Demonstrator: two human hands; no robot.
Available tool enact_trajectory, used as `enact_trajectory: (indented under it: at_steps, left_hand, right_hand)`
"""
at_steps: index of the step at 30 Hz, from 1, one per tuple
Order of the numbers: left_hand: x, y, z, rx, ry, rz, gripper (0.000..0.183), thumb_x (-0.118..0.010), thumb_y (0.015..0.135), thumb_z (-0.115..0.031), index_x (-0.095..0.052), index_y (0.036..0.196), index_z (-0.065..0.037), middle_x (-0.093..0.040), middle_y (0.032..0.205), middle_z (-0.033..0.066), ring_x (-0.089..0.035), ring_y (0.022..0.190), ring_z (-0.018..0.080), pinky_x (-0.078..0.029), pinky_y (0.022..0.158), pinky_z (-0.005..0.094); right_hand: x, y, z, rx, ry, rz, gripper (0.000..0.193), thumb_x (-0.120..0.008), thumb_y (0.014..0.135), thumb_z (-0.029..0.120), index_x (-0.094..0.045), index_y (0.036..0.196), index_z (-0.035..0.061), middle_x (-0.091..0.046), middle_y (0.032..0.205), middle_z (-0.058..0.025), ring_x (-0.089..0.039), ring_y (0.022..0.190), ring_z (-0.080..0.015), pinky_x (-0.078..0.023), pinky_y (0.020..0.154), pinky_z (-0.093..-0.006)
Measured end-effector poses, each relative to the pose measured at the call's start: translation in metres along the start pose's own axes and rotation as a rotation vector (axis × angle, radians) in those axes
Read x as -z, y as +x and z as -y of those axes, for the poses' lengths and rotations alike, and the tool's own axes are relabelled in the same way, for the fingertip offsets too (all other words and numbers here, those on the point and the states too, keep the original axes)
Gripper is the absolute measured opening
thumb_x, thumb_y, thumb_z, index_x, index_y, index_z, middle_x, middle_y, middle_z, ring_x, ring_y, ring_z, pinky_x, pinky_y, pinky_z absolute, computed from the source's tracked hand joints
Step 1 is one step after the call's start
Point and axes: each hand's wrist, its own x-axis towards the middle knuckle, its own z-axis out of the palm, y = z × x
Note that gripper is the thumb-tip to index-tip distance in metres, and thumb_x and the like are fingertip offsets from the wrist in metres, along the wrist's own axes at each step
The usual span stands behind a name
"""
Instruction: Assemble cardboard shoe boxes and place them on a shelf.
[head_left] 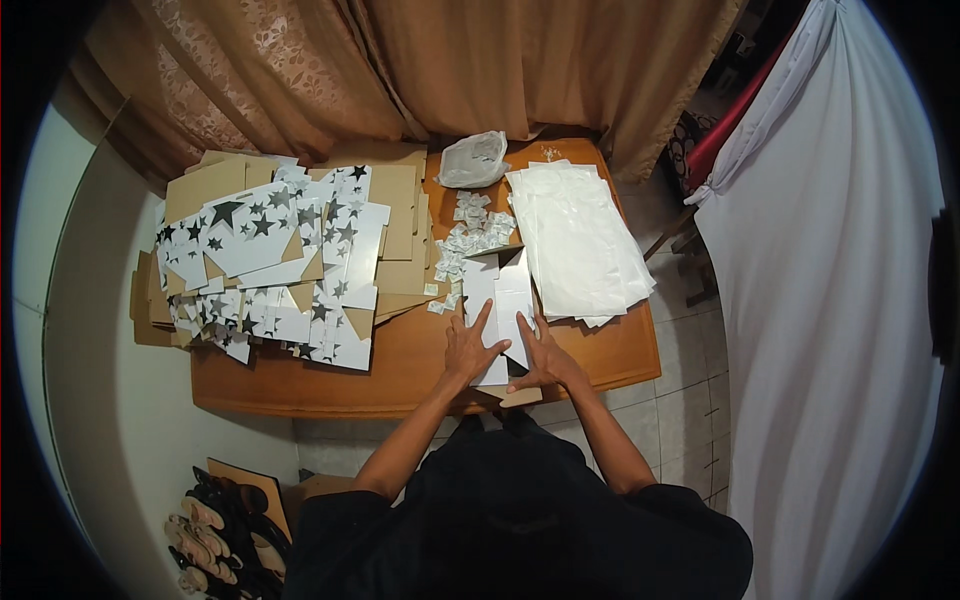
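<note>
A white cardboard box (515, 290), partly folded, lies near the front edge of the wooden table, its brown inner side showing at the flaps. My left hand (472, 345) rests on its left panel with the fingers spread. On its right side lies my right hand (543, 358), fingers stretched apart and pressing on the panel and the near edge. Just beyond the box is a heap of small white sachets (480, 235). To its right is a stack of thin white sheets (578, 240), close to my right hand.
Flat cardboard blanks with black stars (262, 215) pile up at the table's left, beside plain brown cardboard (402, 215). A clear plastic bag (473, 160) sits at the back. Brown curtains (480, 70) hang behind the table (290, 392); a white cloth (820, 300) hangs right. Shoes (215, 540) stand lower left.
</note>
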Motion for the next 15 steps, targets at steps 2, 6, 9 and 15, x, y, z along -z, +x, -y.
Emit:
enact_trajectory:
  at_steps: [2,6,9,15]
  left_hand:
    - [0.003,-0.002,-0.003,0.006,-0.017,0.003,0.090,-0.077,0.079,-0.056,-0.037,0.156,-0.033,-0.042,0.130,0.0322,-0.049,0.113,0.0486,-0.050,0.090,0.0568]
    - [0.012,-0.006,-0.003,-0.042,0.063,-0.112,0.088,-0.075,0.080,-0.059,-0.041,0.155,-0.028,-0.048,0.114,0.0284,-0.050,0.105,0.0453,-0.048,0.090,0.0514]
    - [0.007,-0.006,0.009,-0.023,0.038,-0.074,0.079,-0.071,0.086,-0.054,-0.041,0.154,-0.030,-0.045,0.123,0.0310,-0.049,0.109,0.0479,-0.049,0.089,0.0539]
    - [0.009,-0.011,0.016,0.032,-0.001,0.037,0.065,-0.064,0.094,-0.046,-0.043,0.153,-0.032,-0.042,0.132,0.0321,-0.049,0.114,0.0489,-0.049,0.089,0.0539]
  right_hand:
    - [-0.006,0.003,-0.008,0.087,0.078,-0.108,0.154,-0.093,0.046,0.063,-0.008,0.160,0.0044,-0.012,0.155,-0.0432,-0.018,0.146,-0.0566,-0.033,0.117,-0.0539]
    - [-0.004,0.004,-0.001,0.110,0.097,-0.123,0.148,-0.090,0.054,0.065,-0.009,0.158,-0.0036,-0.015,0.155,-0.0417,-0.015,0.148,-0.0540,-0.031,0.117,-0.0557]
    - [-0.008,0.005,-0.001,0.120,0.131,-0.129,0.141,-0.087,0.059,0.066,-0.013,0.159,-0.0012,-0.016,0.156,-0.0402,-0.014,0.149,-0.0517,-0.031,0.117,-0.0549]
    - [-0.005,0.007,-0.012,0.025,0.344,-0.058,0.123,-0.084,0.064,0.068,-0.028,0.158,0.0111,-0.023,0.158,-0.0323,-0.021,0.148,-0.0493,-0.033,0.116,-0.0528]
